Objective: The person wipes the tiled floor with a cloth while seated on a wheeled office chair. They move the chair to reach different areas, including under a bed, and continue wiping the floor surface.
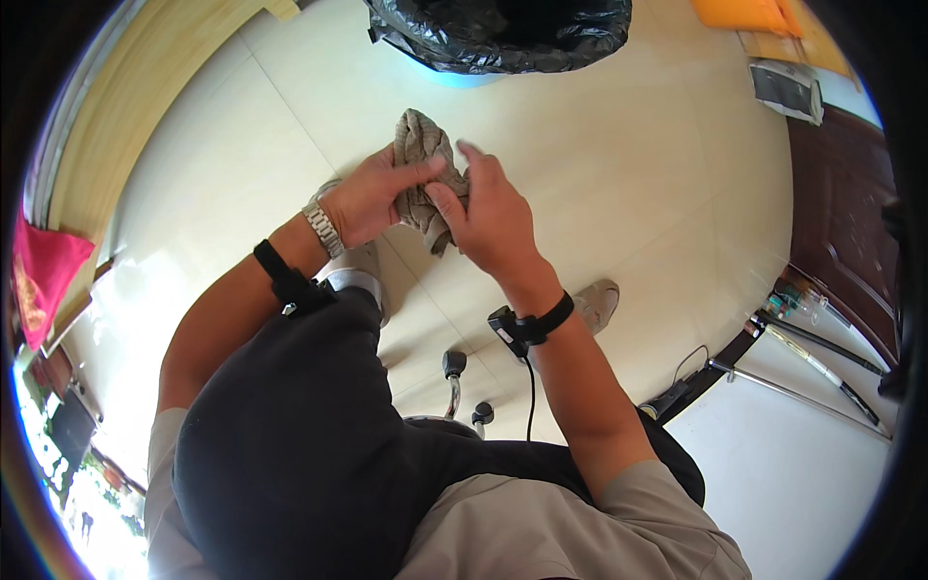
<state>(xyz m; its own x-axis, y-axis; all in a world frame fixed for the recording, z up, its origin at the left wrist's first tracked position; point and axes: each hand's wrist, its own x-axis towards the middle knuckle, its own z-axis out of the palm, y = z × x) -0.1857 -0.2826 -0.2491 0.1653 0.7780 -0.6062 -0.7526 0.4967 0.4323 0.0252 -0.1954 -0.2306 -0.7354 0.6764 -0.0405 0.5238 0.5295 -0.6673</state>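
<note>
A crumpled grey-brown cloth (420, 135) hangs in the air between my hands, above the tiled floor. My left hand (362, 201) grips it from the left, thumb lying across its front and the other fingers mostly hidden behind. From the right, my right hand (497, 218) holds the cloth's lower right side with the thumb pressed on it. That hand's index finger sticks up, slightly blurred, beside the cloth. I am seated, with my legs in dark trousers below my forearms.
Ahead stands a bin lined with a black plastic bag (503, 39). A dark brown door panel (843, 213) is at the right, near a white surface with long sticks and a metal rail (802, 396). Wooden furniture (126, 106) curves along the left, with red fabric (53, 275) below.
</note>
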